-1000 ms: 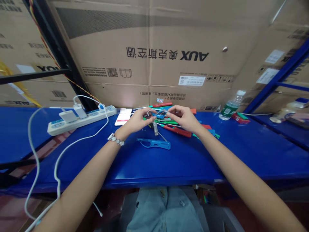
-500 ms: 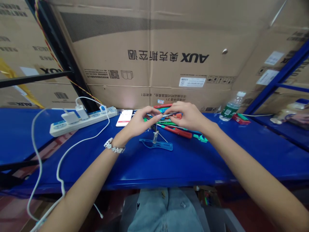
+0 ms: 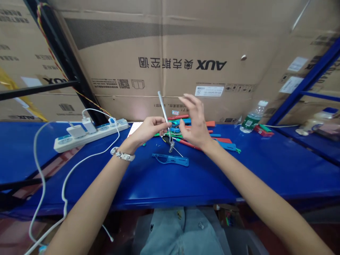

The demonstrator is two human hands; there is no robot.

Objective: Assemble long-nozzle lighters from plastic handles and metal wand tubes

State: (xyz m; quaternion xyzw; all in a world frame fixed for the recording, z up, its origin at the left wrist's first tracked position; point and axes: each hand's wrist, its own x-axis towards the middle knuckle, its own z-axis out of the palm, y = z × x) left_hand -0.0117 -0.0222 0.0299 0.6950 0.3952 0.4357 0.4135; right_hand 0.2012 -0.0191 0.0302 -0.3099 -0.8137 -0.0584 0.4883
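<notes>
My left hand [image 3: 151,130] pinches a thin silvery tube [image 3: 162,106] that points up and slightly left, with a small clear piece [image 3: 171,146] hanging on wires below it. My right hand [image 3: 194,124] is raised just to the right, fingers apart, holding nothing. Behind and beneath the hands lies a pile of red, green and blue plastic parts, among them a red strip [image 3: 224,140] and a blue piece [image 3: 230,146]. Nearer to me, a flat blue plastic part [image 3: 172,160] rests on the blue table [image 3: 159,184].
A white power strip [image 3: 90,134] with plugs and cables stands at the left. A white object [image 3: 134,128] is partly behind my left hand. At the right are a bottle [image 3: 253,117] and a red box [image 3: 262,130]. Cardboard [image 3: 127,42] forms the back.
My right hand has let go, opened and lifted away from my left hand. The silvery tube now stands up in my left hand. The view has shifted slightly.
</notes>
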